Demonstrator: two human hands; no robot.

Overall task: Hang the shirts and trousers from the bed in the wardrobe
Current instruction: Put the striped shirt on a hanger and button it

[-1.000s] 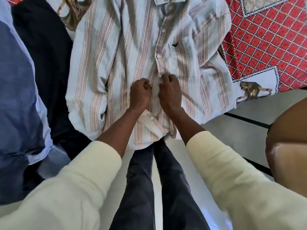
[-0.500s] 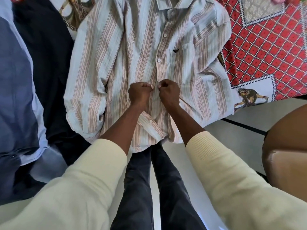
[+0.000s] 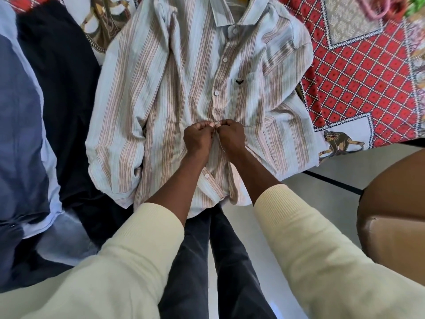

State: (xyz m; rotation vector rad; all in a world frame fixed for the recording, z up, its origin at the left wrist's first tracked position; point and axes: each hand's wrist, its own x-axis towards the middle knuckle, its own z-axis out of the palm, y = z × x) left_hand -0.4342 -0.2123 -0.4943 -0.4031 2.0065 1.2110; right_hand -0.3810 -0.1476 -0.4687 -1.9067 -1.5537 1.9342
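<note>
Both hands, left hand (image 3: 198, 138) and right hand (image 3: 230, 135), pinch the striped shirt (image 3: 184, 72) at its button line, each grip narrow on cloth. It lies on the bed (image 3: 358, 72), collar toward twelve o'clock. A misaligned button could pucker the front.

Striped shirt (image 3: 174, 88) lying flat, collar away, placket pinched between left hand (image 3: 198, 139) and right hand (image 3: 231, 135).

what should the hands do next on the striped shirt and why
Probably finish fastening the button that the left hand and right hand pinch at the placket of the striped shirt, then move down: the button near the hem looks undone, while those above look fastened.
</note>
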